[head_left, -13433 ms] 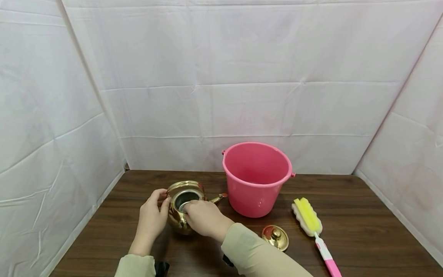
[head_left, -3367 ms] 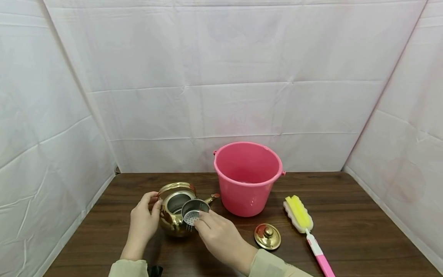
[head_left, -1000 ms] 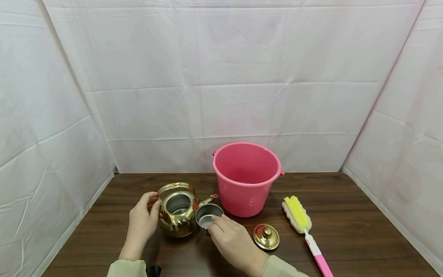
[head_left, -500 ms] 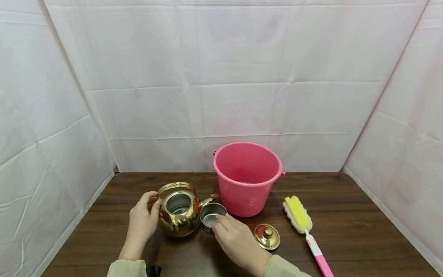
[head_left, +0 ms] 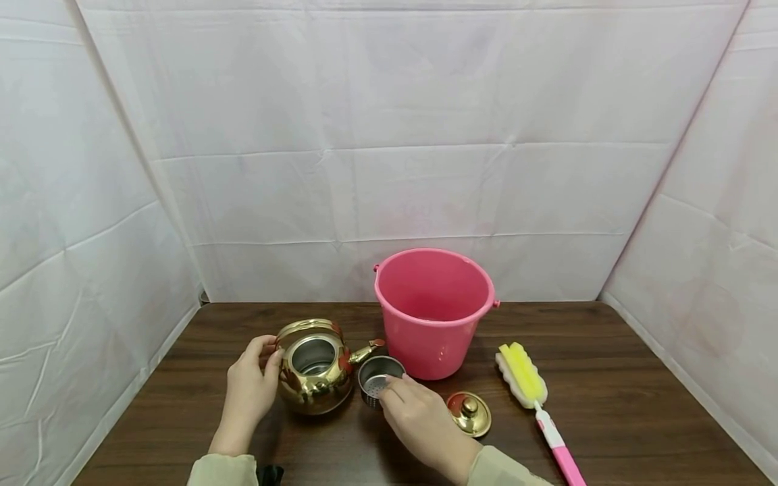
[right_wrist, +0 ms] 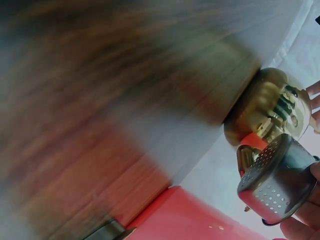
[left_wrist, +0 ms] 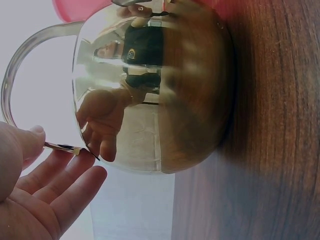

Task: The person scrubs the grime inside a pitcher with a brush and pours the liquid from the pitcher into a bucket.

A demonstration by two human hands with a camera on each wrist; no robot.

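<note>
A shiny gold teapot (head_left: 313,391) stands uncovered on the table, its spout pointing right. My left hand (head_left: 252,385) pinches the lower end of its arched handle (left_wrist: 62,147) between thumb and fingers. Between the teapot and the pink bucket, a perforated metal tea strainer (right_wrist: 275,175) is held by its rim in my right hand (head_left: 419,418). In the right wrist view the strainer is off the table, with its holed base showing. The gold lid (head_left: 473,412) lies knob up just beyond my right hand, which partly covers its left edge.
A pink bucket (head_left: 431,351) stands behind the strainer, close to the spout tip. On the right lies a sponge brush (head_left: 524,374) with a white and pink handle. White cloth walls (head_left: 389,189) enclose the back and sides of the dark wooden table (head_left: 638,405).
Earlier my right hand was inside the teapot; it has lifted the strainer out and carried it right, past the spout. My left hand stays on the handle.
</note>
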